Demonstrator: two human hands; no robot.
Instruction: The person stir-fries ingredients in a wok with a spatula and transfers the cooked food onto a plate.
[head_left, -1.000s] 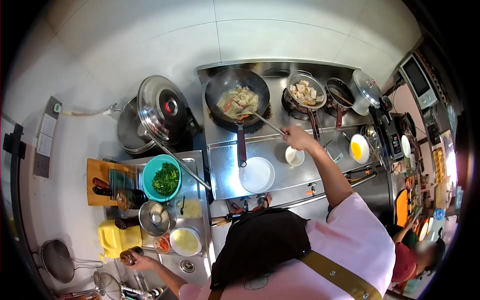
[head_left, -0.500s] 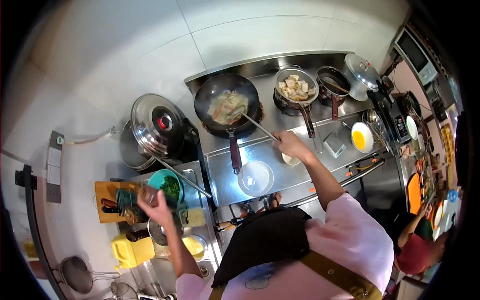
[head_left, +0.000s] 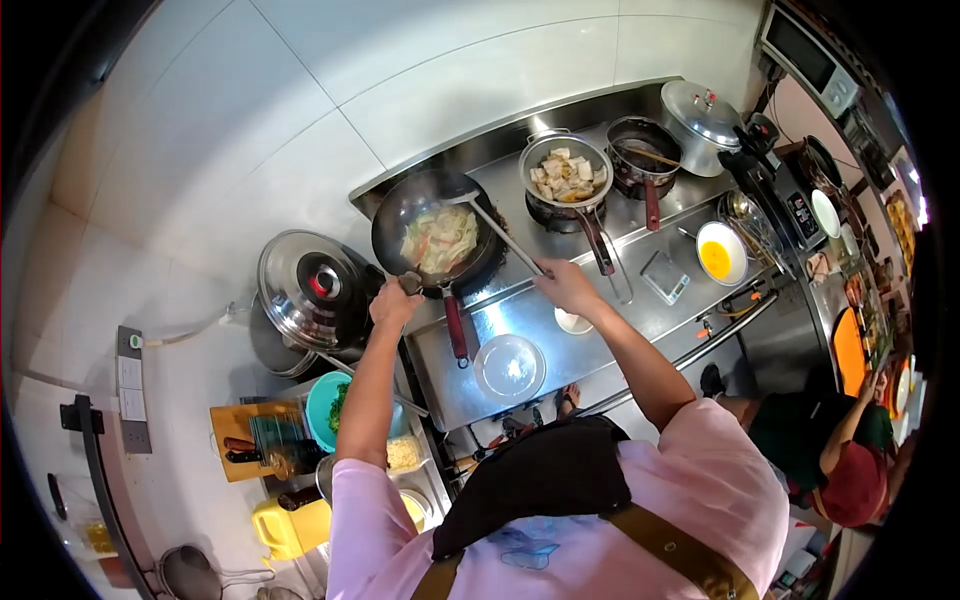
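My right hand (head_left: pixel 570 288) is closed around the long handle of a metal spatula (head_left: pixel 505 232), whose blade is at the right side of the wok (head_left: pixel 395 205). Sliced vegetables (head_left: pixel 440 240) lie in the wok, pale with some reddish pieces. At the wok's near left rim, my left hand (head_left: pixel 392 302) is closed on a small brownish container (head_left: pixel 410 283), mostly covered by the fingers. The wok's red-brown handle (head_left: pixel 455 328) points toward me, beside a shallow translucent bowl (head_left: pixel 510 366) on the steel counter.
A strainer of pale chunks (head_left: pixel 570 172) rests over a pot, beside a dark saucepan (head_left: pixel 640 150) and a lidded pot (head_left: pixel 705 120). Left are a large glass-lidded pot (head_left: pixel 310 285), a turquoise bowl (head_left: pixel 322 405) and a yellow jug (head_left: pixel 292 530). Another person (head_left: pixel 850 460) stands far right.
My left hand has moved from the left counter up to the wok's rim with the small container. The spatula's blade has shifted from among the vegetables to the wok's right side.
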